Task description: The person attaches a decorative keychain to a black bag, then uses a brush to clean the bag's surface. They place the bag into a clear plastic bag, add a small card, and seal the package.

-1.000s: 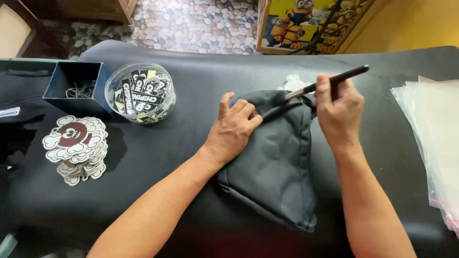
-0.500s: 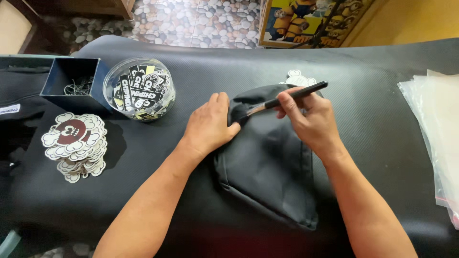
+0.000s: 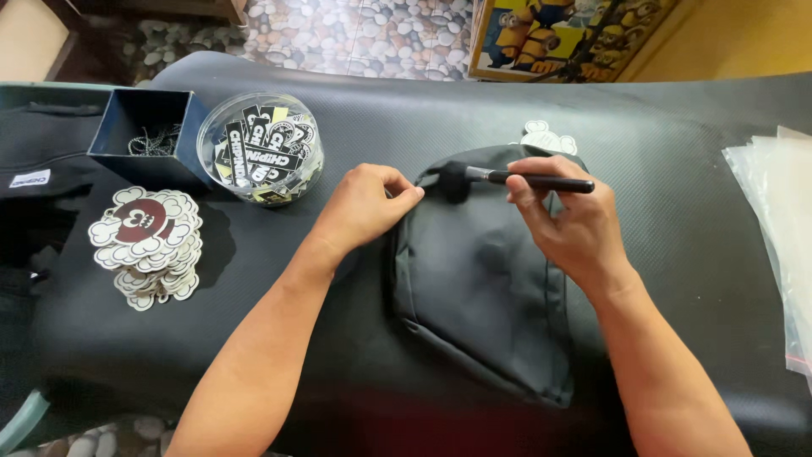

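Pinching the left edge of a black fabric pouch near its far end, my left hand is curling its fingers tightly onto the cloth, narrow and closed around the seam. My right hand is resting on the right side of the pouch and is gripping a slim black pen-like tool with a silver collar between thumb and fingertips, the fingers closed around its shaft. That tool is lying nearly level across the far end of the pouch, its dark tip pointing left toward my left hand and meeting a bunched fold of fabric there.

The pouch is lying flat in the middle of the black textured surface, running from the far centre down toward the near right. Just beyond its far edge, a small white cloud-shaped sticker is peeking out.

Off to the left, a round clear plastic tub full of black and white stickers is sitting beside a dark blue open box holding small metal ball chains. Nearer to me on that side, a fanned stack of white cloud-shaped tags with dark red centres is lying on the surface. At the right edge, a pile of clear plastic bags is overhanging slightly.
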